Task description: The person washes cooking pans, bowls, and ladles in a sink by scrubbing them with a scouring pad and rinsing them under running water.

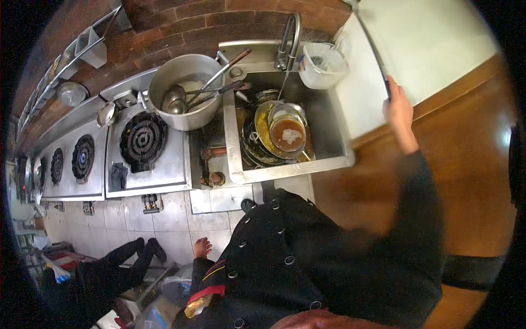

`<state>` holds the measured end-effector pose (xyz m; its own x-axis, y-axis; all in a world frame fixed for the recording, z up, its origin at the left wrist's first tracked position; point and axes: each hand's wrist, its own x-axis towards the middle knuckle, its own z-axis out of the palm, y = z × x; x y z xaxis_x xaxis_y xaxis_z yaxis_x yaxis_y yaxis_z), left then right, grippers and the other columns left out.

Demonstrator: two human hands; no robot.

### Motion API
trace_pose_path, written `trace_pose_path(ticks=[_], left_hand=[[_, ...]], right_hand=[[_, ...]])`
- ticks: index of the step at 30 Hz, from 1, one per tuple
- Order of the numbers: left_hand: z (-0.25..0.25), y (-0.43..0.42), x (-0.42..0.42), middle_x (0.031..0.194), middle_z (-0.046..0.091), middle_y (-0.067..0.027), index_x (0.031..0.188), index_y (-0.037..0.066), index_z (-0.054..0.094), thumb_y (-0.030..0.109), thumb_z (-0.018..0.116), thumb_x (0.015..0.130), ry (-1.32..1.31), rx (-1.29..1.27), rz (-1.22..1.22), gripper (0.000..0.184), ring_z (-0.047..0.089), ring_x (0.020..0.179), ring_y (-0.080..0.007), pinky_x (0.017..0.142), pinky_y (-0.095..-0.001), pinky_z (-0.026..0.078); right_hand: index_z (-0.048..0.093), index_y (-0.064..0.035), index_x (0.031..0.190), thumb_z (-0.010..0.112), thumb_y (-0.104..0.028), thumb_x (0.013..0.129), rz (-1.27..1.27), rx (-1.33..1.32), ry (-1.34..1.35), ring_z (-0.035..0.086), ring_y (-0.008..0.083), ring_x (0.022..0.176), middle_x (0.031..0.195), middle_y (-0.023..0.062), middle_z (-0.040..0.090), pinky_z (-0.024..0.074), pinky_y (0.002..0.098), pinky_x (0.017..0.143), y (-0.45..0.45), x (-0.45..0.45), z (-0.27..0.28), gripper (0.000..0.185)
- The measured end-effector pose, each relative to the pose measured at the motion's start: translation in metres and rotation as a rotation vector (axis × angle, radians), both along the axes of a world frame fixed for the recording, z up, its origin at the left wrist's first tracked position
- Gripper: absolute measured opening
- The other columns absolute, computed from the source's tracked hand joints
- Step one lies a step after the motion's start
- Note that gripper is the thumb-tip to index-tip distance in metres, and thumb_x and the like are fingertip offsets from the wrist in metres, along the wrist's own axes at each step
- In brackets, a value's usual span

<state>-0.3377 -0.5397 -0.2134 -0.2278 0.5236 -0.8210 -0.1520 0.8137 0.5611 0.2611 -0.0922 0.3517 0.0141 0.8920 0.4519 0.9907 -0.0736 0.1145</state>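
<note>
My right hand [401,112] is wrapped round the near end of a long, thin dark tool [372,44]. It slants up over the pale counter, and its far end is too unclear to name. My left hand [203,248] hangs low beside my dark buttoned jacket, fingers loosely apart, with nothing visible in it. In front of me, the metal sink [334,129] holds stacked pans and a round bowl [287,136] of brown liquid. A thin stream of water runs down from the curved faucet [296,38].
Left of the sink stands a large pot [205,118] with several ladles. A white plastic tub [322,74] sits at the sink's back right corner. Gas burners [143,140] line the stove. At lower left is another person in dark clothes [93,285].
</note>
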Motion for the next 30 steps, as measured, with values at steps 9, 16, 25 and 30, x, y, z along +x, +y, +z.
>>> trace_pose_path(ticks=[9,16,25,30], left_hand=[[0.035,0.025,0.016,0.084,0.063,-0.0014,0.109,0.011,0.059,0.031,0.06,0.089,-0.108,-0.048,0.288,0.029,0.062,0.067,-0.0148,0.054,-0.0292,0.047],[0.058,0.038,0.039,0.085,0.064,-0.0011,0.107,0.014,0.06,0.03,0.058,0.089,0.106,-0.025,0.265,0.024,0.063,0.07,-0.0135,0.051,-0.0255,0.038],[0.065,-0.046,0.119,0.081,0.062,0.0013,0.107,0.013,0.059,0.029,0.061,0.088,-0.023,-0.194,0.563,0.025,0.061,0.068,-0.0139,0.057,-0.0293,0.041],[0.072,-0.049,0.162,0.081,0.062,0.0018,0.104,0.013,0.061,0.027,0.063,0.09,-0.012,-0.15,0.629,0.02,0.062,0.07,-0.0134,0.056,-0.0294,0.044]], right_hand=[[0.051,-0.0207,0.136,0.055,0.004,0.075,0.816,-0.185,0.391,0.062,0.0349,0.098,0.11,0.0155,0.061,0.0512,0.0407,0.086,0.008,-0.122,-0.017,0.066],[0.058,-0.0165,0.128,0.057,-0.01,0.082,0.861,-0.48,-0.02,0.063,0.0343,0.092,0.103,0.0157,0.058,0.0524,0.0442,0.078,0.078,-0.274,-0.089,0.047],[0.063,-0.0036,0.116,0.061,-0.024,0.093,1.156,-0.965,0.617,0.063,0.0169,0.077,0.089,0.0096,0.065,0.052,0.0302,0.071,0.142,-0.228,-0.117,0.031],[0.065,0.0021,0.105,0.06,-0.009,0.092,0.69,-1.432,0.888,0.063,0.0118,0.067,0.085,0.0069,0.067,0.0528,0.0241,0.061,0.19,-0.135,-0.205,0.018]])
